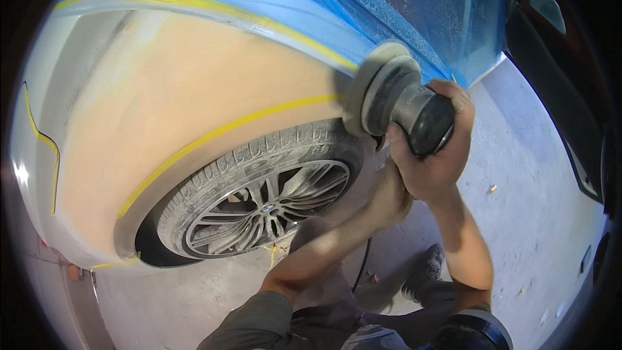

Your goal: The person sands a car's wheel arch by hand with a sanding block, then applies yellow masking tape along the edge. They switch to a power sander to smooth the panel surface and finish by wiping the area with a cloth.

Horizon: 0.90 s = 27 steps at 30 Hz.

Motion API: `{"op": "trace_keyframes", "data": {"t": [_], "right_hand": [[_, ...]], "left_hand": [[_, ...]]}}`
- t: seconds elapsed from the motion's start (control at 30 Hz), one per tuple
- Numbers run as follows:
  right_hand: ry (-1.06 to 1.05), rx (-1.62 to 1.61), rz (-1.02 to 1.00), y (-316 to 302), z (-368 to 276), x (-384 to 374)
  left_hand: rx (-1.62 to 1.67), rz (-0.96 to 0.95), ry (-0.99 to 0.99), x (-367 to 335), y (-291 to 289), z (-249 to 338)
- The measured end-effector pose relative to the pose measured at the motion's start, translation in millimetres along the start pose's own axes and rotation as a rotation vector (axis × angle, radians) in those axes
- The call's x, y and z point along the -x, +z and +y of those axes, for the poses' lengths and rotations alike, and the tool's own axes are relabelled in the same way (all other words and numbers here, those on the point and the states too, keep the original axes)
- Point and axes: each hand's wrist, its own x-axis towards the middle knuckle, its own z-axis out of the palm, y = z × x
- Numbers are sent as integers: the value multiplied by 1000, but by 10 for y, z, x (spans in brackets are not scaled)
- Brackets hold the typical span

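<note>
Sander (389, 94) at fender's (194, 78) edge, grasped in right hand (437, 155).
Blue sheeting (414, 6) above, wheel (267, 209) below, yellow tape (259, 115) along the arch; left hand's (392, 194) hold cannot be told.

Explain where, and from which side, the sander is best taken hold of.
Probably take the sander by its rounded black end, from the lower right: that end points away from the beige panel, while the wide disc pad sits on the panel side.
</note>
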Motion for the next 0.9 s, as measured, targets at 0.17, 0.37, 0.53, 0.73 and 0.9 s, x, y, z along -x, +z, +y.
{"op": "trace_keyframes", "data": {"t": [0.17,0.37,0.53,0.73,0.9], "right_hand": [[140,-49,55,179,-335,217],[153,-19,62,498,-646,167],[157,-27,13,741,-1098,30],[128,-205,-350,826,-1646,-110],[201,-95,-121,836,-1265,56]], "left_hand": [[8,-30,38,203,-296,79],[92,-122,-60,293,-834,208],[174,-35,-141,617,-1108,247],[201,-70,-202,821,-1288,166],[184,-150,-168,688,-1206,109]]}}
